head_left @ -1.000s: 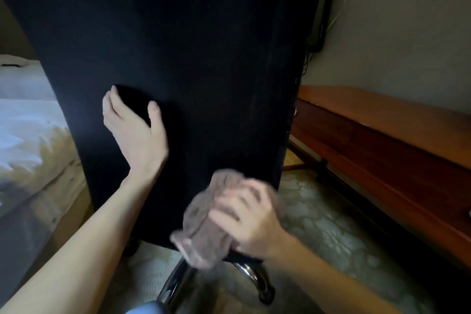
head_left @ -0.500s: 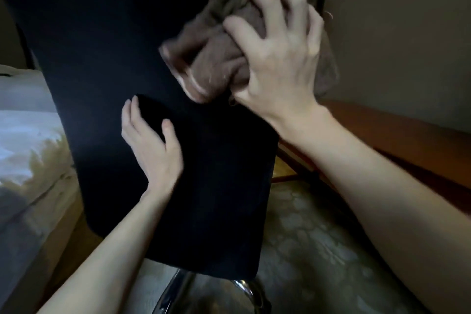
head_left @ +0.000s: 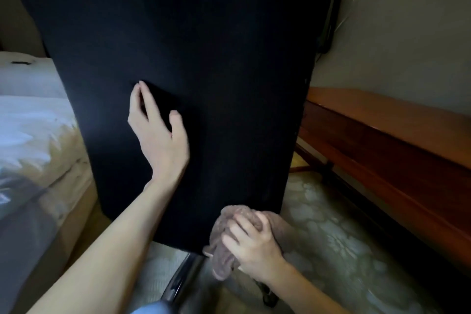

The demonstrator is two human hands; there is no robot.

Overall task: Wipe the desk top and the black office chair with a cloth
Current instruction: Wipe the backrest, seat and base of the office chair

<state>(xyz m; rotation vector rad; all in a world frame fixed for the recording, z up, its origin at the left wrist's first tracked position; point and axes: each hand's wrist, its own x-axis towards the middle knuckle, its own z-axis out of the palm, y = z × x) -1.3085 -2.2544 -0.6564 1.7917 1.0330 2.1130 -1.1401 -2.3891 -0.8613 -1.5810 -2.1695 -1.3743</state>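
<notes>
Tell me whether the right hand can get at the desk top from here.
Probably yes. The right hand, gripping the cloth, is at the lower right corner of the chair back, and only open floor lies between it and the desk top on its right.

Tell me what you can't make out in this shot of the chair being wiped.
Head view:
- Black office chair: top cut off by the upper edge; seat hidden behind its own back.
- Chrome chair base: blurred, partly covered by the right hand gripping the crumpled brown cloth.
- Brown wooden desk: top runs off the right edge.
- Dark wall-mounted panel: mostly behind the chair.
</notes>
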